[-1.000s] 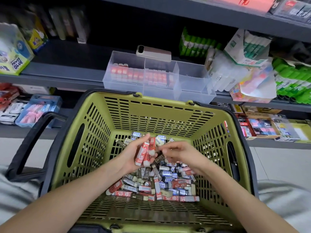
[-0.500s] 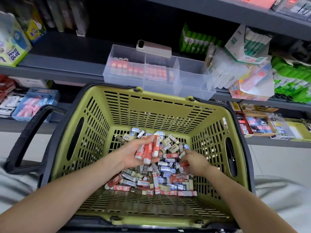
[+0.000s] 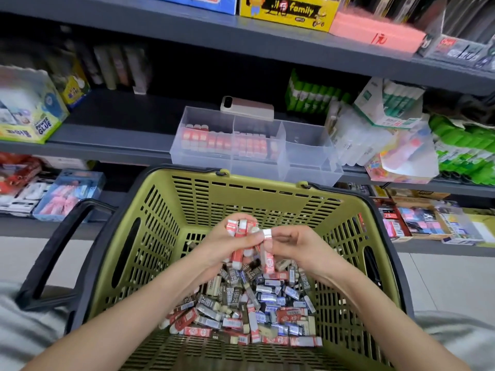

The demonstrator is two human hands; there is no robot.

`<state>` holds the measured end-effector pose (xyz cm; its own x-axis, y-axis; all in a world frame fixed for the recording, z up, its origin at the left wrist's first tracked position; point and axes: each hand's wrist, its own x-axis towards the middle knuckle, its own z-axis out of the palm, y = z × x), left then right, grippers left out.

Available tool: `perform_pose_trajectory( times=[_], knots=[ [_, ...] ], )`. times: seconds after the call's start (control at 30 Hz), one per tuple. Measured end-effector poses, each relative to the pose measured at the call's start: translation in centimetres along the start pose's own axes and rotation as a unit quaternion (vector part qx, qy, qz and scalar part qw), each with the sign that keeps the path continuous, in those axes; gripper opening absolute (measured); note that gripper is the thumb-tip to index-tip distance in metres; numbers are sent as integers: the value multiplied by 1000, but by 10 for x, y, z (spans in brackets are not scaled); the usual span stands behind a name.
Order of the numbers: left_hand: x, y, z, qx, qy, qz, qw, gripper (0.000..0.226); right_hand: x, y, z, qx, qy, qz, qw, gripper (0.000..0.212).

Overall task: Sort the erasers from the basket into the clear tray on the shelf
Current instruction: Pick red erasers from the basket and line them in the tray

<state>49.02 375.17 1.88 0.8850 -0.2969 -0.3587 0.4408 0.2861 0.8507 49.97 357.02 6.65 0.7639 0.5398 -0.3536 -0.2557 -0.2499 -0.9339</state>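
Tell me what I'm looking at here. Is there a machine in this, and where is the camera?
There is no machine: a person works with two bare hands, and the single camera sits on their head, looking forward and down. In front of them is a green basket holding a heap of small wrapped erasers, red, blue and dark ones mixed. The left hand holds a bunch of red erasers in its grip. The right hand pinches one eraser at its fingertips, right beside that bunch. Behind the basket, on the grey shelf, stands the clear tray. Two of its compartments hold rows of red erasers; the right one looks empty. A phone lies across its back edge.
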Motion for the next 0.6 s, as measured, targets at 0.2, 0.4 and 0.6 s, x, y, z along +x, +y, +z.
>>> perform_pose_trajectory(
  times=[0.2,0.4,0.6],
  knots=[
    [0,45,6,-32,60,100,993,51,8,-39,13,70,111,-94,987,26],
    [4,92,6,-37,84,176,980,25,31,-79,-10,139,147,-130,971,29],
    [16,127,-17,-123,123,175,969,16,91,-114,-60,86,295,-173,936,16]
  ],
)
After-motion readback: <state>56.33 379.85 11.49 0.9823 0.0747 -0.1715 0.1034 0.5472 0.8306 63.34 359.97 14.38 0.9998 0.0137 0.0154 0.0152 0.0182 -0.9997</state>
